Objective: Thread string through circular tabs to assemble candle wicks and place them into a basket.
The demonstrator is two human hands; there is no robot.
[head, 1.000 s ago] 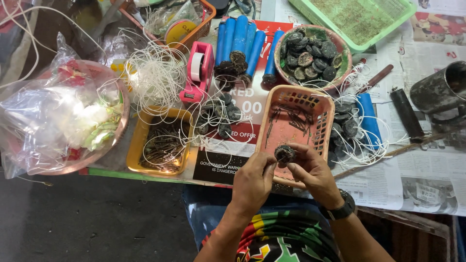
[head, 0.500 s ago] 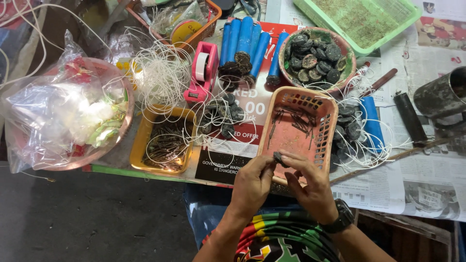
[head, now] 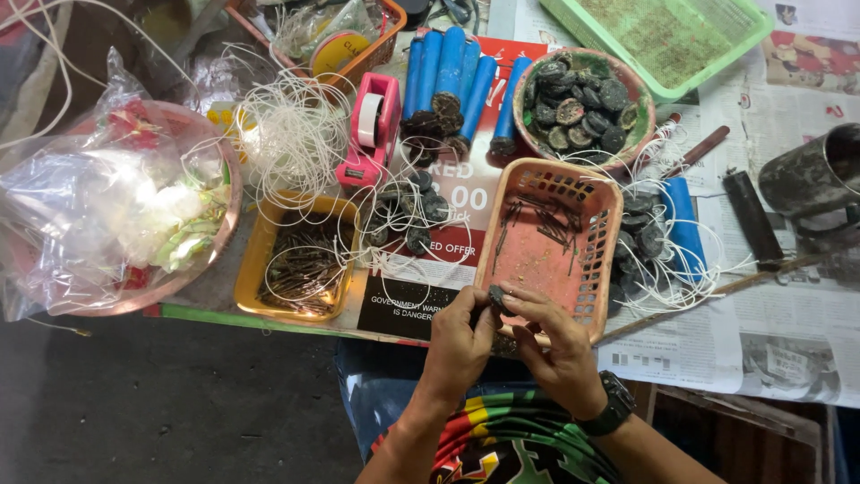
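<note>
Place: I read this as a small handcraft workbench | newspaper-covered table [head: 770, 296] | orange baskets of thin metal pins [head: 551, 242] | bowl of dark discs [head: 582, 108] | loose white string [head: 296, 143] | blue tubes [head: 448, 76] | pink tape dispenser [head: 369, 130]

We've got an orange basket [head: 587, 193], a yellow tray [head: 253, 260], blue tubes [head: 448, 63], a pink tape dispenser [head: 369, 130], a green tray [head: 663, 49], white string [head: 291, 134], and dark grey discs [head: 582, 103].

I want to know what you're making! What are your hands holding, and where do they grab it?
Both hands, left hand and right hand, pinch a small dark disc by its edges with the fingers.
</note>
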